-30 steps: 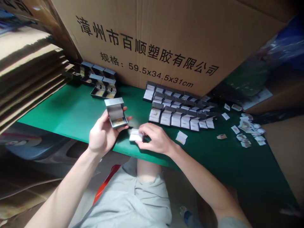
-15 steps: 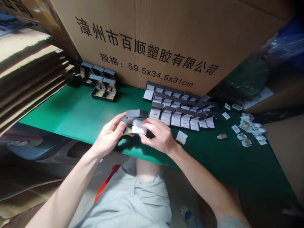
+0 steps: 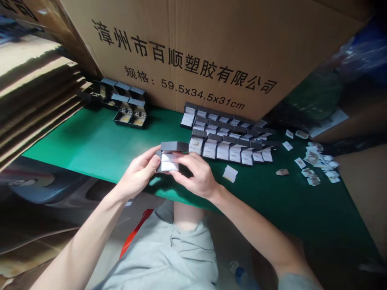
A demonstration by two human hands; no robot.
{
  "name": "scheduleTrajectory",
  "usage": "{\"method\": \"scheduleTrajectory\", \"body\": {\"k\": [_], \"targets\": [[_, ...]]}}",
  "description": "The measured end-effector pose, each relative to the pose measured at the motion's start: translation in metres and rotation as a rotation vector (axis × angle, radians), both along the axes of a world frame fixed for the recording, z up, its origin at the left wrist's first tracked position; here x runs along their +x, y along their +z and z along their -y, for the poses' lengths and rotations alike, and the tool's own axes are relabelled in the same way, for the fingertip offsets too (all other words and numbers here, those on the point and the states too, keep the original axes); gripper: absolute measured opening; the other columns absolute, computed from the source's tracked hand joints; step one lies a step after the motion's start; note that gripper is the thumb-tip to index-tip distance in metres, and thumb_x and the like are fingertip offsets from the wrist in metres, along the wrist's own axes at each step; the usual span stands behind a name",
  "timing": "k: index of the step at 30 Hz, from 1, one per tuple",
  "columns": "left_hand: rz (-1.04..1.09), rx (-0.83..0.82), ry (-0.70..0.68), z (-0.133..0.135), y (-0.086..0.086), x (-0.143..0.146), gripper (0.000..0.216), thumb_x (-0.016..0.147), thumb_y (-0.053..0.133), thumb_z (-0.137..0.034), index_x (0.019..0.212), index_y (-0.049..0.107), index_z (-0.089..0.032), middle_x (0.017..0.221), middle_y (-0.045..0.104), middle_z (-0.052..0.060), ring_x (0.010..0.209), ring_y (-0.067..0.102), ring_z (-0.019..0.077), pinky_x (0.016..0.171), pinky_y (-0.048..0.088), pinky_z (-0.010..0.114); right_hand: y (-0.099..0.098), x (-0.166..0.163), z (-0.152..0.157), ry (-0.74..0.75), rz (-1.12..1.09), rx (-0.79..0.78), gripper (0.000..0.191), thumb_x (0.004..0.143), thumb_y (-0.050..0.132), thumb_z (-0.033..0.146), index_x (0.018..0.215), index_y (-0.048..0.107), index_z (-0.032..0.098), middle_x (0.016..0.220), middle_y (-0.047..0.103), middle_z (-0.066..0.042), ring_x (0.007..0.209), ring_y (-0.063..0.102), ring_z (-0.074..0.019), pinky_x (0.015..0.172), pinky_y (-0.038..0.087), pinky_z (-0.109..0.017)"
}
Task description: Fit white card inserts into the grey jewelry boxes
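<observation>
In front of me, above the green table's near edge, my left hand (image 3: 137,174) holds a small black hinged jewellery box (image 3: 173,146) with its lid raised. A white folded insert (image 3: 169,166) sits within the box's opening. My right hand (image 3: 198,174) pinches the insert's right side between thumb and fingers, and its fingertips reach under the lid. Just beyond my hands stand rows of open black boxes with white inserts (image 3: 223,151). One loose white insert (image 3: 230,173) lies right of my right hand.
Open black boxes (image 3: 120,99) with pale insides stand at the table's back left. White pieces (image 3: 316,158) are scattered at the right on the green table (image 3: 81,141). A large printed carton (image 3: 169,24) rises behind, and stacked cardboard sheets (image 3: 33,76) lie left.
My right hand has moved left, and the white insert has gone from sticking out at the box's right side to sitting within it. My left hand keeps its hold on the box.
</observation>
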State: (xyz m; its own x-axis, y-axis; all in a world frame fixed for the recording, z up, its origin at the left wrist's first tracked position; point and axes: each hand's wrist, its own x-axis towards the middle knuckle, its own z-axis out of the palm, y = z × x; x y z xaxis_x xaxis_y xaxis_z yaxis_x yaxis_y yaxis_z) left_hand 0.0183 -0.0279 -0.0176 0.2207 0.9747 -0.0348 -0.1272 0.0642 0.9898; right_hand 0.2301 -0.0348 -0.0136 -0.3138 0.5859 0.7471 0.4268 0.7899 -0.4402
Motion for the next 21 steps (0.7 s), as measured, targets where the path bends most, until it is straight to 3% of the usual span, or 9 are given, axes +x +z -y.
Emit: {"method": "scheduleTrajectory", "body": {"k": [2,5,8,12,14,18,21], "targets": [[-0.024,-0.014,0.013,0.001,0.002,0.001,0.074,0.087,0.077,-0.065,0.141,0.066,-0.015,0.083,0.074,0.005,0.072,0.069,0.0188,0.064,0.059,0.025,-0.001,-0.001,0.001,0.003,-0.047,-0.065,0.017,0.1,0.07,0.026,0.116,0.07,0.022,0.114,0.08,-0.009,0.104,0.076,-0.0208,0.095,0.065,-0.037],[-0.029,-0.002,-0.011,0.002,0.002,0.001,0.075,0.091,0.073,-0.063,0.148,0.061,-0.016,0.108,0.078,0.012,0.089,0.074,0.0232,0.077,0.063,0.03,-0.003,-0.003,0.004,0.005,-0.137,-0.197,0.014,0.099,0.071,0.026,0.112,0.072,0.023,0.122,0.077,-0.01,0.116,0.074,-0.0208,0.105,0.062,-0.036],[0.03,0.021,-0.074,0.003,0.001,0.0,0.074,0.094,0.072,-0.059,0.155,0.056,-0.019,0.13,0.074,0.015,0.107,0.074,0.0275,0.091,0.063,0.035,-0.003,-0.007,0.005,0.015,-0.307,-0.421,0.012,0.097,0.072,0.033,0.104,0.072,0.023,0.122,0.072,-0.009,0.113,0.075,-0.0187,0.1,0.065,-0.031],[0.051,0.029,-0.112,0.004,0.002,-0.002,0.078,0.093,0.077,-0.051,0.161,0.05,-0.024,0.128,0.076,0.012,0.105,0.075,0.0256,0.09,0.062,0.031,-0.005,-0.012,0.001,0.03,-0.543,-0.678,0.023,0.09,0.077,0.042,0.097,0.067,0.022,0.107,0.072,-0.006,0.099,0.076,-0.0179,0.09,0.067,-0.03],[0.026,0.053,-0.115,0.004,0.005,-0.002,0.076,0.09,0.081,-0.049,0.157,0.055,-0.023,0.13,0.076,0.013,0.11,0.075,0.0277,0.091,0.062,0.031,-0.007,-0.012,-0.002,0.048,-0.598,-0.764,0.028,0.085,0.08,0.044,0.096,0.067,0.022,0.1,0.075,-0.004,0.095,0.076,-0.0188,0.088,0.067,-0.031],[0.002,0.13,-0.116,0.004,0.007,-0.001,0.064,0.087,0.084,-0.044,0.145,0.067,-0.022,0.149,0.066,0.016,0.133,0.065,0.0329,0.102,0.059,0.033,-0.013,-0.011,-0.005,0.05,-0.604,-0.793,0.032,0.078,0.084,0.043,0.097,0.07,0.021,0.094,0.076,-0.003,0.09,0.075,-0.0196,0.088,0.065,-0.033],[-0.002,0.178,-0.135,0.004,0.006,-0.001,0.059,0.088,0.084,-0.041,0.141,0.068,-0.021,0.149,0.065,0.018,0.133,0.065,0.0342,0.101,0.059,0.034,-0.015,-0.009,-0.005,0.047,-0.581,-0.749,0.024,0.08,0.081,0.032,0.099,0.072,0.022,0.097,0.075,-0.004,0.089,0.074,-0.0184,0.085,0.064,-0.031]]}}
